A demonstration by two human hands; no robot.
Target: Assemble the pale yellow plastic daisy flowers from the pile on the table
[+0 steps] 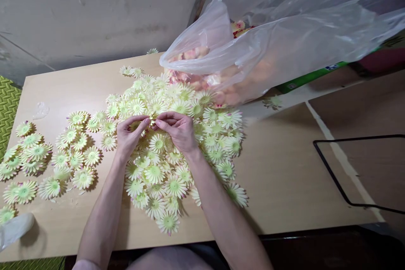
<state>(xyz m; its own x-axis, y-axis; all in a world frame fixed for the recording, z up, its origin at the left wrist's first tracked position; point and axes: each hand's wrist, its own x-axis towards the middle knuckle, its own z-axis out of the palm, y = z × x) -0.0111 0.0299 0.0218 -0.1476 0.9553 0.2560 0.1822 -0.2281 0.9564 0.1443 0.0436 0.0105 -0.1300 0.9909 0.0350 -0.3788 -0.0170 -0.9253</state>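
Observation:
Over a heap of pale yellow-green artificial daisy heads [155, 174], my left hand [131, 133] and my right hand [179, 130] meet, fingertips nearly touching. Each pinches the edge of one small artificial flower [152, 119] between thumb and forefinger. The flower is partly hidden by the fingers. Loose daisy heads lie around and beneath both hands, some with pinkish petal tips.
Smaller clusters of daisy heads [36, 152] lie on the left of the wooden table [278, 168]. A clear plastic bag [253, 55] with pink and peach flowers leans in at the back right. A black metal frame [332, 185] stands right; a whitish object [17, 230] sits front left.

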